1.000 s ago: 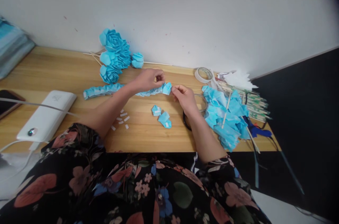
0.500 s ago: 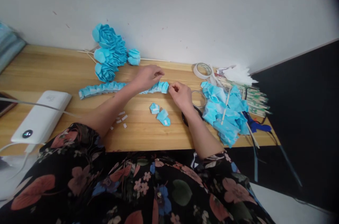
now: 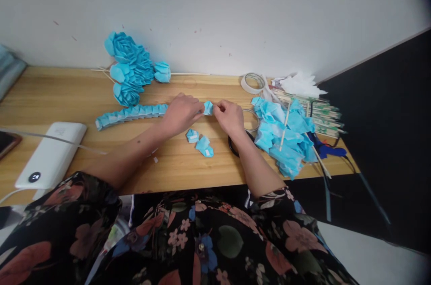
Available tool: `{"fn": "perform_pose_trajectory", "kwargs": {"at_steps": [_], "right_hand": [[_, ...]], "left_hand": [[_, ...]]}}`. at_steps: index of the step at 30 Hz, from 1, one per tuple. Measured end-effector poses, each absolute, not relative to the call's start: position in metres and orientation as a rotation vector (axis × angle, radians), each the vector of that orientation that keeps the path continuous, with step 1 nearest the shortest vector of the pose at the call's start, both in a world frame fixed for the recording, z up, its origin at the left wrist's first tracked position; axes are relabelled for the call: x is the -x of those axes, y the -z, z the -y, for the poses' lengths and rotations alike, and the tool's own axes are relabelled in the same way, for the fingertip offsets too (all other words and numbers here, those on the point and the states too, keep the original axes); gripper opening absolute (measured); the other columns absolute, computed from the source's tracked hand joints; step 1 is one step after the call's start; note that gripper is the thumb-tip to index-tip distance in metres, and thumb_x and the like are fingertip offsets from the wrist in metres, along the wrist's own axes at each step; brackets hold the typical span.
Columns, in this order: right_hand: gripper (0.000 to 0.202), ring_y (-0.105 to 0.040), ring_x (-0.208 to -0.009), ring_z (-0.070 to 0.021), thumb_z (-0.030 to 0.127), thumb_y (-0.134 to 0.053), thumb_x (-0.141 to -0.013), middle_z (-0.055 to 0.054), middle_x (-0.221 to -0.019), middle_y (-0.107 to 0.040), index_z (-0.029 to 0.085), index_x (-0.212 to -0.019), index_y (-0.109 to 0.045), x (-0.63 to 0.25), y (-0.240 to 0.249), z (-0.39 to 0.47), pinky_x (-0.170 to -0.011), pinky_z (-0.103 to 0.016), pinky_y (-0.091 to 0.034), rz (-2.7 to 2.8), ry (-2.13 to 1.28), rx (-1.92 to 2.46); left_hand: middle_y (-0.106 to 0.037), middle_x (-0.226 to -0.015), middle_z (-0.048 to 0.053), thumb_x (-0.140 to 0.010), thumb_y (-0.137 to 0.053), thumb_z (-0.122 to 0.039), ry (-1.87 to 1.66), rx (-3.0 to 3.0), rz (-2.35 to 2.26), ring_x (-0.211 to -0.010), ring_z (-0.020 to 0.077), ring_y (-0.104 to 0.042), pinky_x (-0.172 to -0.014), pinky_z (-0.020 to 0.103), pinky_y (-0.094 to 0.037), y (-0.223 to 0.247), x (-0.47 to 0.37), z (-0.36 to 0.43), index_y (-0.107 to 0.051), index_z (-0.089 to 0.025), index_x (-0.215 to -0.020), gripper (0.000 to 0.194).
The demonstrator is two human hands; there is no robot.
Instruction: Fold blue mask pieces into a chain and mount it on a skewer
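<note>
A long row of overlapping blue paper petals [image 3: 133, 114] lies across the wooden table. Near its right end, my left hand [image 3: 183, 112] covers part of the row, its fingers closed at a blue petal [image 3: 208, 108]. On that petal's other side, my right hand [image 3: 229, 116] is pinched at the edge; whatever is between its fingertips is too small to make out. Loose blue petals [image 3: 204, 146] with small white strips on them rest just below the hands.
Blue paper roses [image 3: 131, 65] stand by the wall. A white power bank [image 3: 52, 155] lies at left. Right of my hands are a tape roll [image 3: 252, 83], crumpled blue paper [image 3: 286, 137], green-and-white packets [image 3: 325, 116] and a blue tool [image 3: 332, 150].
My left hand has come down from above the row onto its right part, closing at the end petal. My right hand remains pinched beside that end. The view has shifted slightly.
</note>
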State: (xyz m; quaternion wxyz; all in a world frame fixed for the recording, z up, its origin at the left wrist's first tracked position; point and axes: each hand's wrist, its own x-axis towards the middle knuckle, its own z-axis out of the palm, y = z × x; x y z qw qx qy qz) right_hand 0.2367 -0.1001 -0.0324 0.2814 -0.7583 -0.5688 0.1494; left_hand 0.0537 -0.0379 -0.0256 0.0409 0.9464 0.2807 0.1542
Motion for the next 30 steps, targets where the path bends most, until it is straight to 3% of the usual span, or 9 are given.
{"fn": "perform_pose_trajectory", "kwargs": {"at_steps": [8, 12, 19, 27, 30], "right_hand": [[0.023, -0.062, -0.073, -0.0205, 0.03, -0.056, -0.089, -0.004, -0.078, -0.074, 0.021, -0.079, -0.074, -0.241, 0.031, 0.106, -0.062, -0.031, -0.031, 1.604, -0.37, 2.113], [0.023, -0.065, -0.076, -0.0223, 0.03, -0.055, -0.09, -0.006, -0.082, -0.076, 0.021, -0.08, -0.074, -0.24, 0.031, 0.107, -0.061, -0.031, -0.03, 1.664, -0.337, 2.131], [0.025, -0.066, -0.08, -0.0241, 0.031, -0.054, -0.09, -0.008, -0.087, -0.077, 0.021, -0.085, -0.076, -0.239, 0.028, 0.109, -0.06, -0.032, -0.028, 1.679, -0.337, 2.197], [0.03, -0.063, -0.075, -0.0232, 0.033, -0.051, -0.092, -0.009, -0.084, -0.076, 0.021, -0.079, -0.074, -0.238, 0.024, 0.11, -0.058, -0.033, -0.022, 1.755, -0.339, 2.243], [0.033, -0.063, -0.072, -0.0233, 0.033, -0.05, -0.093, -0.009, -0.078, -0.074, 0.02, -0.075, -0.074, -0.241, 0.022, 0.113, -0.058, -0.033, -0.025, 1.769, -0.347, 2.236]], "left_hand": [[-0.078, -0.095, 0.007, -0.093, -0.055, -0.026, -0.475, -2.748, -0.944, -0.089, 0.0247, -0.069, -0.078, 0.036, -0.042, 0.023, -0.05, 0.03, -0.075, -0.021, -0.096, 0.02], [-0.077, -0.088, 0.007, -0.097, -0.049, -0.025, -0.362, -2.825, -0.892, -0.084, 0.0226, -0.068, -0.075, 0.035, -0.042, 0.019, -0.042, 0.047, -0.076, -0.022, -0.094, 0.028], [-0.078, -0.09, 0.007, -0.098, -0.047, -0.023, -0.228, -2.88, -0.841, -0.08, 0.0233, -0.068, -0.073, 0.036, -0.042, 0.025, -0.041, 0.064, -0.075, -0.023, -0.114, 0.032], [-0.077, -0.086, 0.007, -0.096, -0.046, -0.021, -0.163, -2.873, -0.941, -0.076, 0.0228, -0.066, -0.073, 0.036, -0.041, 0.031, -0.048, 0.058, -0.074, -0.022, -0.111, 0.032], [-0.077, -0.086, 0.007, -0.098, -0.043, -0.022, -0.127, -2.878, -0.957, -0.076, 0.0223, -0.066, -0.071, 0.035, -0.039, 0.031, -0.05, 0.057, -0.074, -0.022, -0.1, 0.031]]}}
